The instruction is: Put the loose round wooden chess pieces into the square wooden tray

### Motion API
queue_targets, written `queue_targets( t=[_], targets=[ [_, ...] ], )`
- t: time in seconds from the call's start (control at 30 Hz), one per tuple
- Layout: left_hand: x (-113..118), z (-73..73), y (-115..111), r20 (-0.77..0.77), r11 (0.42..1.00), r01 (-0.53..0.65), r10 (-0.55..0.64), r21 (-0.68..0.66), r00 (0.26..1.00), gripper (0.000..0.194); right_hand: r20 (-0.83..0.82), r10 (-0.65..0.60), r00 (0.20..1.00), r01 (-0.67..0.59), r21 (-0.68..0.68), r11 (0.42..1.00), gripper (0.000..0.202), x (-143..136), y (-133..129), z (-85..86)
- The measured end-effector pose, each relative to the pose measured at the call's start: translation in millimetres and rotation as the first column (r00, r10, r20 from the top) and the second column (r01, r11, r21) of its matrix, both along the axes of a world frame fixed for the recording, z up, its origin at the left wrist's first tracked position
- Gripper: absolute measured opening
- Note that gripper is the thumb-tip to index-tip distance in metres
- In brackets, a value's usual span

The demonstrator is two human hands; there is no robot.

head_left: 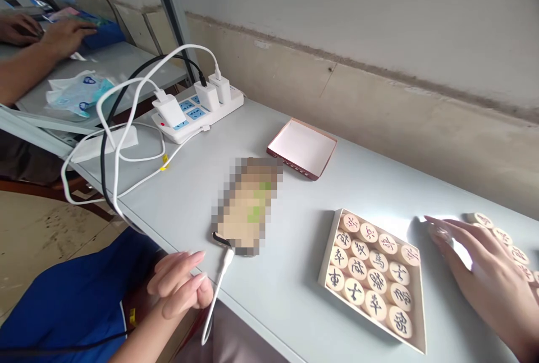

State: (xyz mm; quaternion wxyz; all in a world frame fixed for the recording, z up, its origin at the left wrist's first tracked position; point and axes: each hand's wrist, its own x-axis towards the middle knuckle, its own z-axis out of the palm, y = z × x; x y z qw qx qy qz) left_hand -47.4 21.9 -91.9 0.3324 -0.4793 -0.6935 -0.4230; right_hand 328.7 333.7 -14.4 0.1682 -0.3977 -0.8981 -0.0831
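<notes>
An open box [415, 326] holds several round wooden pieces with red or black characters, lying flat in rows. To its right, my right hand [480, 265] is above the table with fingers stretched out and no piece visible in it. More round pieces [503, 235] lie beyond and partly behind that hand. My left hand [181, 287] is at the table's front edge, fingers curled together with nothing visible in them. Just beyond it lies a pixelated, phone-like object [248, 206] with a white cable [227, 262] at its near end.
A shallow empty box or lid [303, 147] lies near the wall. A white power strip [202, 113] with chargers and looping cables [137, 93] is at the left. Behind a metal frame [172, 9], another person's hand [67, 35] is near a blue-and-white packet [80, 93].
</notes>
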Motion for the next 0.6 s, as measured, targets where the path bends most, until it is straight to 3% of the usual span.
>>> queue_targets(
  t=[0.1, 0.23, 0.47, 0.6],
  targets=[
    [3, 21.8, 14, -0.299, 0.982, 0.101, -0.051, 0.157, 0.953, 0.016, -0.020, -0.036, 0.999, 0.035, -0.019, 0.999, 0.057, -1, -4, -2.2],
    [7, 39.2, 27, -0.363, 0.982, 0.147, -0.096, 0.116, 0.927, 0.012, -0.027, -0.087, 0.996, 0.086, -0.034, 0.996, 0.057, -2, -6, -2.2],
    [7, 29.2, 22, -0.288, 0.980, 0.189, -0.164, 0.063, 0.943, 0.010, -0.063, -0.106, 0.992, 0.103, -0.050, 0.993, 0.054, -6, -7, -1.6],
    [8, 31.4, 21, -0.267, 0.980, 0.198, -0.185, 0.021, 0.946, 0.011, -0.068, -0.112, 0.991, 0.103, -0.119, 0.988, 0.048, -9, -9, 2.4]
  ],
)
